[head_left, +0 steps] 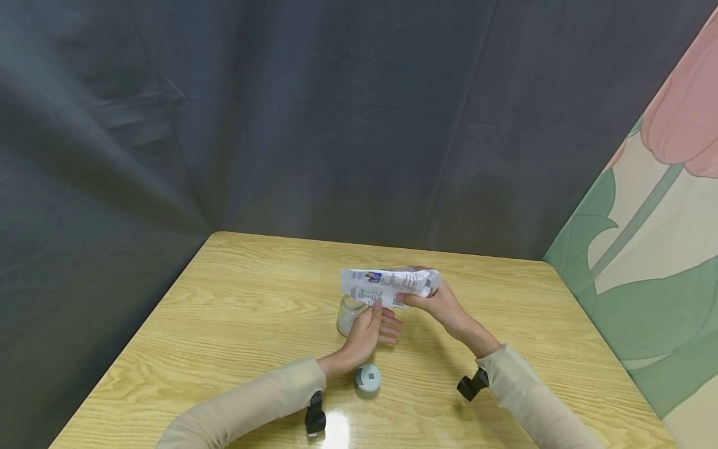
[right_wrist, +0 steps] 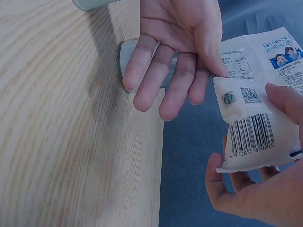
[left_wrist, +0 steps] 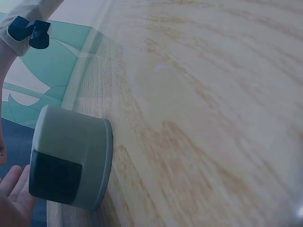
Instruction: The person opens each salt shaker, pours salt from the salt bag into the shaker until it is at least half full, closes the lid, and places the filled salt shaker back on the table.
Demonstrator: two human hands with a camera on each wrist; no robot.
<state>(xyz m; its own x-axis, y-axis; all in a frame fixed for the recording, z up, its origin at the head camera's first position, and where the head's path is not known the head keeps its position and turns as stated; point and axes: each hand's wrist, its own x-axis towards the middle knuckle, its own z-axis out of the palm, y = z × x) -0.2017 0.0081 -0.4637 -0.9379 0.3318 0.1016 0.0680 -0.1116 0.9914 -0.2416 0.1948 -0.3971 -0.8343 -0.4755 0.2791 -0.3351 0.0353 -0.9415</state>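
Note:
My right hand [head_left: 443,308] grips a white printed packet [head_left: 392,284] by its right end, thumb on the near face and fingers behind. In the right wrist view the packet [right_wrist: 251,123] shows a barcode and a small picture. My left hand [head_left: 364,333] has its fingers stretched out, palm turned toward the right wrist camera, with the thumb tip at the packet's lower edge. The packet's left end overlaps the mouth of a clear glass jar [head_left: 344,318] with pale contents. The left hand partly hides this jar.
A grey-green lid [head_left: 368,377] with a dark square on it stands on the wooden table [head_left: 252,299], just nearer than the left hand. It looms large in the left wrist view. A dark curtain [head_left: 336,125] hangs behind the table, with a flower-patterned cloth [head_left: 662,249] at the right.

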